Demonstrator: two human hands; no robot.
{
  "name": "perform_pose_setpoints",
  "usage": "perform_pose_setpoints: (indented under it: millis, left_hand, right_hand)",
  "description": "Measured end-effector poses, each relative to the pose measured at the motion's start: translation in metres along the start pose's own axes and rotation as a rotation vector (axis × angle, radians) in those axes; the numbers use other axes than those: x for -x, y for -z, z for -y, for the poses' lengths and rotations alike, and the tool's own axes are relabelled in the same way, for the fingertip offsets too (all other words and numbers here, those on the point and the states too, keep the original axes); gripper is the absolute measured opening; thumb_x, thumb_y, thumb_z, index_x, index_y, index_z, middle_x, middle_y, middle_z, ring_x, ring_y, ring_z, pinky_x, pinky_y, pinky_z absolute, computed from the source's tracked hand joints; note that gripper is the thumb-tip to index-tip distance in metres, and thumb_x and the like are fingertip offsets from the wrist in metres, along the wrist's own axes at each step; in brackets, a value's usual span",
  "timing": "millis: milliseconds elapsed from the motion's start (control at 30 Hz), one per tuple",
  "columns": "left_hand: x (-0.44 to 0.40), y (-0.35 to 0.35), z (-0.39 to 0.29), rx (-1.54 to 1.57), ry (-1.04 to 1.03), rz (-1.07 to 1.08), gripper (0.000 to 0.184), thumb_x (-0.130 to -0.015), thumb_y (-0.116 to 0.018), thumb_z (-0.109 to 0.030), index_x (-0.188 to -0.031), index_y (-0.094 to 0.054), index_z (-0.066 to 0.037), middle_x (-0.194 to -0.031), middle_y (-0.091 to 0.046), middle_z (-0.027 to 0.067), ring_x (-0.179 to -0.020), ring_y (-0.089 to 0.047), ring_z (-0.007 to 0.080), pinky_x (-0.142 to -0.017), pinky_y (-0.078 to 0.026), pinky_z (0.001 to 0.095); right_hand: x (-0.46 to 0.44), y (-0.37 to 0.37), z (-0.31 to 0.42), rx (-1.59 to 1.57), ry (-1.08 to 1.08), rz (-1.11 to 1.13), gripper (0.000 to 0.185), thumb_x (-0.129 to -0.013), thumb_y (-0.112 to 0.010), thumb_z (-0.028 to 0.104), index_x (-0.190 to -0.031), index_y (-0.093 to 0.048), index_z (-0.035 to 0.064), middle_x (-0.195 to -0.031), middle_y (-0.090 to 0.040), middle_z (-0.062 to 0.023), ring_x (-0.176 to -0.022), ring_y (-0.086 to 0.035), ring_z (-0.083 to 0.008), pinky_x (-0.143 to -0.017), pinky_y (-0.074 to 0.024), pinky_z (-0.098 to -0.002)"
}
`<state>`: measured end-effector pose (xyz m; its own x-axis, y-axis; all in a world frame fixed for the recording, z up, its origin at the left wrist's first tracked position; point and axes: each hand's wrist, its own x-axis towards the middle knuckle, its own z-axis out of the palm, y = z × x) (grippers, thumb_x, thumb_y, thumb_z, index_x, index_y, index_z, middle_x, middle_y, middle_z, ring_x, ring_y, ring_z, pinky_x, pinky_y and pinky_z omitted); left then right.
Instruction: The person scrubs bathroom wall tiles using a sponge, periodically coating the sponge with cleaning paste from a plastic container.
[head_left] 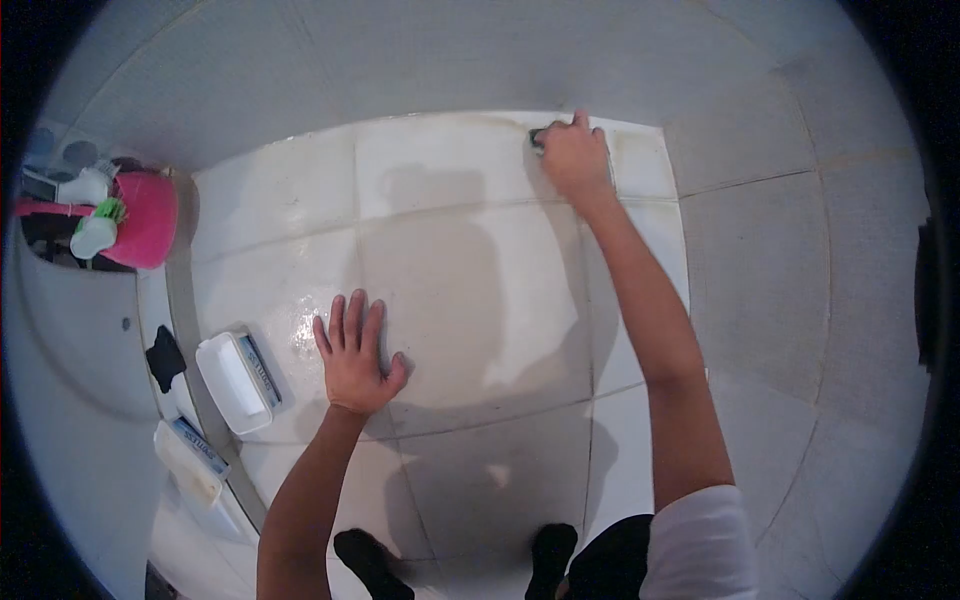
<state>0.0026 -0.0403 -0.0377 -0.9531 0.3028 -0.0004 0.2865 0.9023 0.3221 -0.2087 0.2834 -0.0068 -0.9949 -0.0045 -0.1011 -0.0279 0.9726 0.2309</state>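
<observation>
My left hand (357, 362) lies on the tiled floor (450, 290) with its fingers spread, holding nothing. Up at the far edge of the tiles, my right hand (577, 155) is closed on a small dark object (537, 138). Only a bit of that object shows at the left of the fingers, near the foot of the wall. To the left of my left hand stands an open white plastic tub (228, 385) with a printed label.
A second labelled tub (190, 468) stands beyond the low ledge (188, 300). A black item (165, 359) lies nearby. At the upper left are a pink dustpan (150, 220) and a green-and-white brush (98, 230). Walls rise ahead and right; two dark-socked feet show below.
</observation>
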Motion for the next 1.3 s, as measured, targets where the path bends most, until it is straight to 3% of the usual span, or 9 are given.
perform_pose_setpoints:
  millis: [100,233,333,433,733,900,1100,1200,1300]
  left_hand:
    - [0.002,0.0,-0.001,0.015,0.003,-0.006,0.069,-0.071,-0.055,-0.034,-0.135,-0.042,-0.01,-0.146,-0.03,0.0153,-0.137,-0.021,0.0379,-0.108,-0.009,0.0615]
    - [-0.001,0.002,0.001,0.007,-0.007,-0.006,0.071,-0.07,-0.057,-0.034,-0.135,-0.041,-0.01,-0.146,-0.03,0.0154,-0.137,-0.021,0.0379,-0.108,-0.009,0.0616]
    - [0.002,0.0,-0.002,0.007,-0.005,0.009,0.072,-0.07,-0.057,-0.034,-0.135,-0.04,-0.009,-0.146,-0.031,0.0156,-0.137,-0.021,0.0379,-0.108,-0.01,0.0617]
    - [-0.001,0.001,0.0,0.001,-0.022,-0.011,0.072,-0.07,-0.056,-0.034,-0.136,-0.04,-0.009,-0.146,-0.031,0.0158,-0.137,-0.021,0.0379,-0.107,-0.009,0.0618]
    - [0.0,-0.002,-0.002,-0.044,-0.006,0.004,0.073,-0.071,-0.054,-0.036,-0.136,-0.039,-0.009,-0.146,-0.03,0.0161,-0.137,-0.021,0.0374,-0.109,-0.008,0.0589]
    - [0.0,-0.002,-0.002,-0.018,0.0,-0.016,0.073,-0.068,-0.057,-0.035,-0.135,-0.041,-0.009,-0.145,-0.031,0.0149,-0.137,-0.02,0.0372,-0.108,-0.008,0.0607]
    - [0.001,0.002,-0.002,-0.045,-0.002,0.024,0.072,-0.072,-0.054,-0.039,-0.136,-0.04,-0.009,-0.146,-0.031,0.0164,-0.137,-0.021,0.0377,-0.109,-0.008,0.0588]
    - [-0.002,0.002,-0.002,-0.017,0.001,0.014,0.072,-0.072,-0.054,-0.038,-0.136,-0.04,-0.009,-0.145,-0.031,0.0168,-0.137,-0.021,0.0383,-0.109,-0.008,0.0596]
    - [0.0,0.002,-0.001,-0.012,0.006,0.019,0.072,-0.072,-0.054,-0.038,-0.136,-0.04,-0.009,-0.145,-0.031,0.017,-0.137,-0.021,0.0386,-0.108,-0.008,0.06]
  right_hand:
    - [-0.008,-0.005,-0.004,-0.117,0.063,-0.253,0.026,-0.083,-0.052,0.014,-0.102,-0.069,0.0207,-0.107,-0.065,-0.0034,-0.113,-0.051,-0.0289,-0.087,-0.0455,-0.0477]
    - [-0.014,0.005,-0.005,-0.315,0.18,0.058,0.032,-0.082,-0.054,0.012,-0.109,-0.067,0.024,-0.11,-0.064,-0.0042,-0.114,-0.05,-0.031,-0.091,-0.044,-0.0501]
    - [-0.024,-0.013,-0.005,-0.212,0.153,-0.239,0.041,-0.076,-0.061,0.009,-0.112,-0.066,0.0269,-0.113,-0.063,-0.0023,-0.113,-0.051,-0.0315,-0.094,-0.0429,-0.048]
    - [-0.001,-0.01,0.004,-0.42,0.237,-0.134,0.047,-0.071,-0.065,0.005,-0.113,-0.065,0.0253,-0.116,-0.063,0.0003,-0.117,-0.048,-0.0327,-0.095,-0.0421,-0.0464]
    - [0.004,-0.114,-0.18,-0.243,-0.225,-0.263,0.049,-0.077,-0.059,0.007,-0.122,-0.057,0.0248,-0.131,-0.053,-0.0008,-0.121,-0.044,-0.0361,-0.099,-0.0402,-0.0424]
    - [0.016,-0.04,-0.158,-0.111,-0.471,0.389,0.043,-0.082,-0.053,0.011,-0.122,-0.058,0.0256,-0.125,-0.056,-0.0145,-0.11,-0.055,-0.0364,-0.1,-0.0398,-0.0446]
    - [-0.011,-0.063,-0.152,-0.427,-0.338,0.028,0.038,-0.083,-0.054,0.012,-0.119,-0.06,0.0215,-0.123,-0.056,-0.0163,-0.112,-0.054,-0.0367,-0.096,-0.0426,-0.0455]
    - [0.031,-0.102,-0.153,-0.292,0.083,-0.287,0.053,-0.073,-0.056,0.002,-0.122,-0.059,0.0213,-0.128,-0.054,-0.0077,-0.116,-0.047,-0.0404,-0.099,-0.0415,-0.043]
    - [0.11,-0.082,-0.163,-0.349,-0.051,-0.042,0.058,-0.069,-0.054,-0.002,-0.123,-0.059,0.0201,-0.126,-0.056,-0.0084,-0.114,-0.048,-0.0403,-0.1,-0.0409,-0.0433]
